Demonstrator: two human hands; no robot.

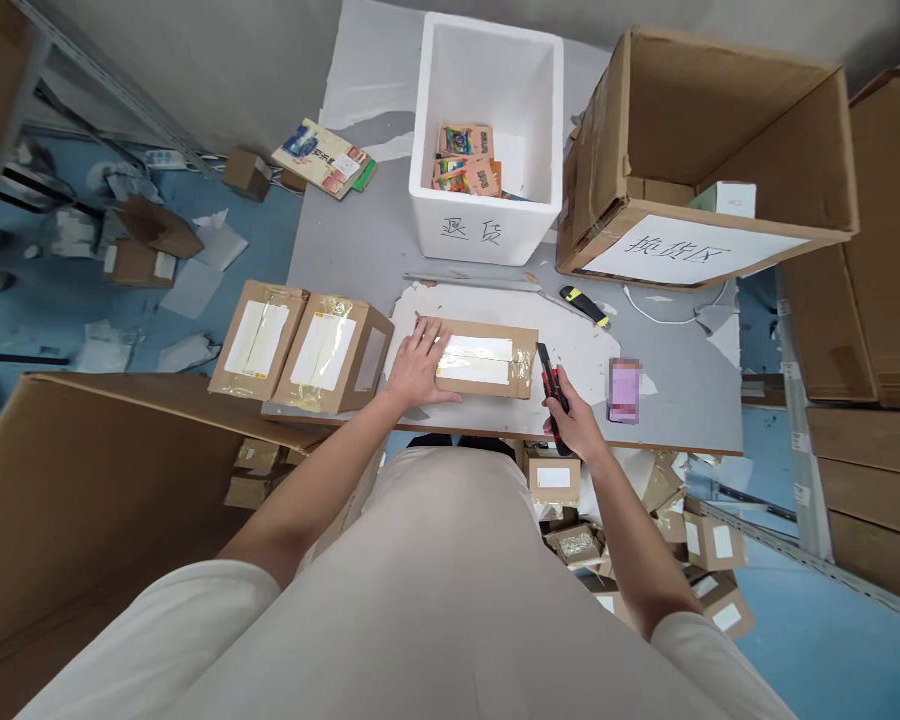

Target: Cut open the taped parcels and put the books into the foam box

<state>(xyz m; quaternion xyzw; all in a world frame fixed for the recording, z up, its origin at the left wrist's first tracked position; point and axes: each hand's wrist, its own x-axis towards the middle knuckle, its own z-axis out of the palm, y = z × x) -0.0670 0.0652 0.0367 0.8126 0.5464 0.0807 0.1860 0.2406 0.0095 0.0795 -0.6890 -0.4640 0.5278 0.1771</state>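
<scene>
A taped cardboard box (525,378) with a white label lies in front of me on a pale, scuffed patch of the table. My left hand (420,365) rests on the box's left end, its fingers spread out. In my right hand (579,425) is a black and red box cutter (553,390), gripped round the handle. The cutter's tip points away from me, beside the right end of the box. Whether the tip touches the cardboard I cannot tell.
Two taped boxes (322,355) stand at the left. Behind are a white foam bin (487,225) holding colourful packets and a large open carton (600,150). A yellow-black cutter (585,306), a blurred pink phone-like item (625,390) and a white cable (656,314) lie rightward. Booklets (322,155) lie back left.
</scene>
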